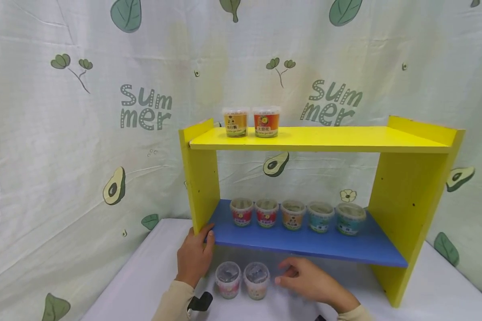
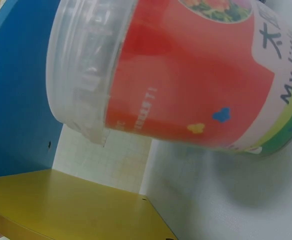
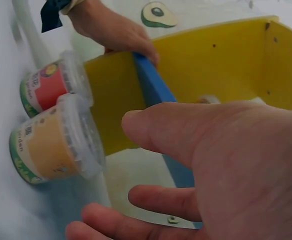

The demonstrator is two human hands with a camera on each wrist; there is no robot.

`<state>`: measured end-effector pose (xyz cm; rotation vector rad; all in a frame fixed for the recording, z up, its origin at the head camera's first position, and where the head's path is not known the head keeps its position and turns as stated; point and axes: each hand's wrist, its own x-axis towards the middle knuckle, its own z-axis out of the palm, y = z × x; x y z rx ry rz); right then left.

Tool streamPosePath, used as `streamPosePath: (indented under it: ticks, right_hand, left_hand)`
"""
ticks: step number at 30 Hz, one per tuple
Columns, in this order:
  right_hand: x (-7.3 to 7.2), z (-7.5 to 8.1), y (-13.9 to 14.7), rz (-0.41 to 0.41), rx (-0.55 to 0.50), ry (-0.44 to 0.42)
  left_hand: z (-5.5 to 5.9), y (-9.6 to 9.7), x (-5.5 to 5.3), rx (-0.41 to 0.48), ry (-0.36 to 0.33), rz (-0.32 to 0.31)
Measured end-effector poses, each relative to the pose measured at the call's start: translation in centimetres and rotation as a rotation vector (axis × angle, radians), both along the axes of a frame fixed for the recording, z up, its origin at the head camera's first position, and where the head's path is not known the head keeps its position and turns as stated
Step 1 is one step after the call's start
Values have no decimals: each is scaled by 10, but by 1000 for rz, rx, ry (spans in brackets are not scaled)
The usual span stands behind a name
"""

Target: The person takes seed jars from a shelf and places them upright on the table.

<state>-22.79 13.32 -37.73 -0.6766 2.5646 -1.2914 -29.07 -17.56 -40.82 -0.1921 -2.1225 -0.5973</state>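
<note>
My left hand (image 1: 193, 257) grips the left end of the shelf unit, where the yellow side panel (image 1: 202, 187) meets the blue lower board (image 1: 265, 240). My right hand (image 1: 311, 281) hovers to the right of two small lidded cups, its fingers apart and holding nothing. Of these two cups on the table, the left one has a red label (image 1: 228, 285) and the right one an orange label (image 1: 256, 290). Both show side by side in the right wrist view, past my right thumb (image 3: 156, 127). The red-labelled cup (image 2: 186, 75) fills much of the left wrist view.
On the blue board stands a row of several cups with red, orange and teal labels, the middle one orange (image 1: 292, 216). The yellow top board (image 1: 337, 136) carries a yellow-orange cup (image 1: 236, 122) and a red cup (image 1: 266, 122) at its left. A printed curtain (image 1: 84, 156) hangs behind.
</note>
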Motion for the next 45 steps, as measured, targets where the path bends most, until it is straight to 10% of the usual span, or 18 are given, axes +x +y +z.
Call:
streamPosePath:
  ticks: [34, 45]
  right_hand:
    - [15, 52, 16, 33, -167, -23]
    - [24, 117, 26, -61, -195, 206]
  left_hand:
    - [4, -1, -3, -15, 56, -26]
    - [-3, -1, -2, -8, 47, -27]
